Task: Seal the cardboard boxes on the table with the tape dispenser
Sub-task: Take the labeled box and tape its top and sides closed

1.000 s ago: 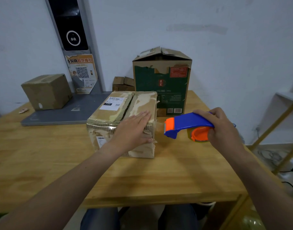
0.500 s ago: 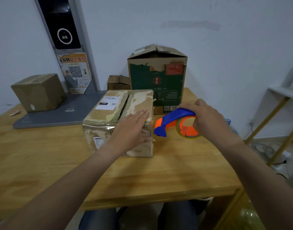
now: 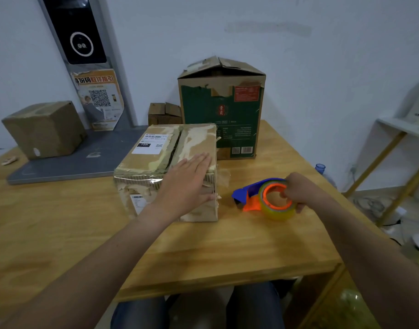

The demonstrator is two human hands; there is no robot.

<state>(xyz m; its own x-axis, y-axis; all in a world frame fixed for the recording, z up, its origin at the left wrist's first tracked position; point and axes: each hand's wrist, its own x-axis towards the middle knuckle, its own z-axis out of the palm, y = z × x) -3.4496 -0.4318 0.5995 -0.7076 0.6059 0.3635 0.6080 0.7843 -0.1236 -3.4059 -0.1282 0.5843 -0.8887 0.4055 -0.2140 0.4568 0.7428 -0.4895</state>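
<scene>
A worn brown cardboard box with a white shipping label lies at the middle of the wooden table; its top flaps meet along a dark gap. My left hand presses flat on the near right corner of its top, fingers straight. To the right, a blue and orange tape dispenser with a clear tape roll rests on or just above the table. My right hand grips it at the roll, fingers curled into the orange core.
A tall green and brown box stands behind. A small carton sits to its left. Another brown box rests on a grey slab at the back left. A white shelf stands off the table's right edge.
My right hand has lowered the tape dispenser from beside the box's top corner down to the table on the right. My left hand has stayed on the box.
</scene>
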